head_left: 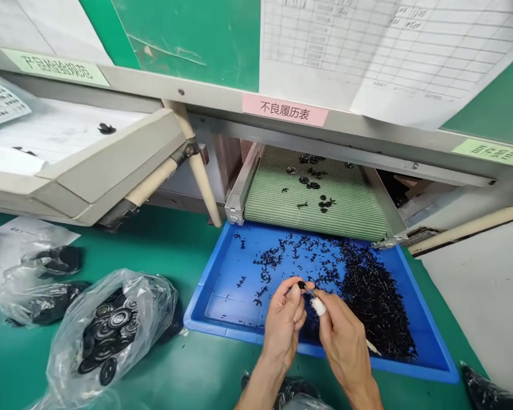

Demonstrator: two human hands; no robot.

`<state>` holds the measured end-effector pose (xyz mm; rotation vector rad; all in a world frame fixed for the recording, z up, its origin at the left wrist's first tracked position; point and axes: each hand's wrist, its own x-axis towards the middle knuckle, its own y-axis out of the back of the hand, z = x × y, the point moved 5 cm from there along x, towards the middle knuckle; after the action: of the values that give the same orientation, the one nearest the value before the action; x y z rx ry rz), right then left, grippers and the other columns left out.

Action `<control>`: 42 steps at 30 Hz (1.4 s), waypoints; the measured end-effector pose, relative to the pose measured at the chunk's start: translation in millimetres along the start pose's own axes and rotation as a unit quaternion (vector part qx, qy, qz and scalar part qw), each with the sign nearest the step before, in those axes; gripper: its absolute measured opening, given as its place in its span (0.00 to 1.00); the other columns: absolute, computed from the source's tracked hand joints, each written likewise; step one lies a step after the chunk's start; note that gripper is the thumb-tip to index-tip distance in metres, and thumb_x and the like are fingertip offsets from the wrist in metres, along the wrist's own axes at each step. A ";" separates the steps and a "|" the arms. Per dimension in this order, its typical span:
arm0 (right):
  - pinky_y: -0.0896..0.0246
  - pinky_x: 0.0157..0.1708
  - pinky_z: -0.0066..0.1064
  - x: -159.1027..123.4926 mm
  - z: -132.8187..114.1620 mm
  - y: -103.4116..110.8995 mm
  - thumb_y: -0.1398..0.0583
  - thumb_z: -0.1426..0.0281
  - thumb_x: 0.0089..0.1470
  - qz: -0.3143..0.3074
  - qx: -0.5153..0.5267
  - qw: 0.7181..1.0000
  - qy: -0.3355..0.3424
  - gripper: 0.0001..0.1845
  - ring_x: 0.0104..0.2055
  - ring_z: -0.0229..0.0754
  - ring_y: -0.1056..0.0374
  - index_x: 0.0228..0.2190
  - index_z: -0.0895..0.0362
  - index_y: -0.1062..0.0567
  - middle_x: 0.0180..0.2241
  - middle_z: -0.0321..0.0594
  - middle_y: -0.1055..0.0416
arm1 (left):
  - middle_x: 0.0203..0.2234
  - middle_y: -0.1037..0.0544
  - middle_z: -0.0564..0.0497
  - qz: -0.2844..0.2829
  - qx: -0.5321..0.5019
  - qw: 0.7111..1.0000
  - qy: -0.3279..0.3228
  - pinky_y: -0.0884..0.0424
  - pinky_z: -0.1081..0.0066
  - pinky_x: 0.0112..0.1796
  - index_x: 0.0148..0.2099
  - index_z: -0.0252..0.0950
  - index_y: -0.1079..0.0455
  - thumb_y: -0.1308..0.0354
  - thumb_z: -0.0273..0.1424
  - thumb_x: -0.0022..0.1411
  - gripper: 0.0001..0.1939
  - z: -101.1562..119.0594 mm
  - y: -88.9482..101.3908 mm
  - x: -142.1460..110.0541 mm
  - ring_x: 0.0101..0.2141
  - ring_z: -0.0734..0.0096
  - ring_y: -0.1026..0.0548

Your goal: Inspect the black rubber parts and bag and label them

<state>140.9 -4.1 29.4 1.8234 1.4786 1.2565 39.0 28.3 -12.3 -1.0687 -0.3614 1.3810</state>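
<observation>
- Black moulded bead (301,285), tiny, held at the fingertips above the middle of the blue plastic tray (205,310), clear of the tray floor.
- Left hand (284,324): thumb and forefinger together, clamped on the bead.
- Right hand (346,341): fingertips closed just beside the bead, with a thin dark pin (310,291) between them. Can't tell if the pin is clamped or only touched.
- White tape wrap (318,306) on one right finger.
- Step in hand, my read: close handling of one small part, held clear of the pile.
- Next move calls for a steady pinch. Part looks small enough to lose among the loose pieces.
- In the tray: heap of thin black pins (374,302), densest at the right end.
- Behind: green woven conveyor belt (312,219) carrying small black fittings (303,180).
- Left of tray: clear plastic bag (106,341) of black rings on the green bench mat (188,370).
</observation>
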 end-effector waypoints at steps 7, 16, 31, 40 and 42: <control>0.34 0.35 0.30 -2.6 -8.4 -0.9 0.53 0.72 0.62 0.007 -0.007 1.000 -0.022 0.17 0.36 0.41 0.30 0.46 0.55 0.28 0.37 0.43 0.28 | 0.36 0.22 0.46 0.000 -0.010 1.000 -0.001 0.58 0.80 0.17 0.42 0.35 0.35 0.35 0.38 0.55 0.17 2.3 -1.3 -1.6 0.16 0.89 0.51; 0.35 0.34 0.31 -0.7 -16.5 17.6 0.53 0.73 0.61 0.029 -0.040 0.999 0.010 0.17 0.35 0.41 0.31 0.44 0.56 0.27 0.34 0.43 0.28 | 0.21 0.32 0.55 0.026 0.009 1.000 0.001 0.54 0.79 0.17 0.42 0.32 0.27 0.32 0.41 0.50 0.21 -1.4 3.7 -1.2 0.17 0.86 0.49; 0.35 0.34 0.31 2.5 -27.9 23.8 0.53 0.77 0.60 0.009 -0.068 0.996 0.063 0.17 0.35 0.41 0.32 0.44 0.56 0.28 0.34 0.42 0.29 | 0.18 0.40 0.60 0.009 0.018 1.000 -0.013 0.55 0.78 0.18 0.38 0.33 0.27 0.30 0.42 0.45 0.22 -1.7 6.3 -1.3 0.17 0.86 0.49; 0.37 0.32 0.32 6.0 -30.1 30.9 0.53 0.78 0.60 -0.037 -0.103 0.988 0.111 0.18 0.33 0.42 0.34 0.45 0.56 0.29 0.32 0.42 0.30 | 0.23 0.36 0.55 -0.011 0.138 0.987 -0.084 0.49 0.76 0.19 0.38 0.34 0.23 0.36 0.43 0.53 0.18 -5.7 10.0 -5.0 0.18 0.83 0.46; 0.37 0.32 0.33 5.6 -29.5 33.3 0.53 0.78 0.60 -0.035 -0.104 0.987 0.116 0.18 0.33 0.42 0.34 0.44 0.57 0.29 0.32 0.42 0.30 | 0.29 0.32 0.52 -0.013 0.169 0.980 -0.107 0.45 0.76 0.20 0.39 0.36 0.22 0.35 0.41 0.53 0.16 -3.6 9.0 -7.2 0.20 0.81 0.42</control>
<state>132.0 -14.3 72.1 1.5198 1.4535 1.5675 34.6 18.9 -18.6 -0.6368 -0.2832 1.4767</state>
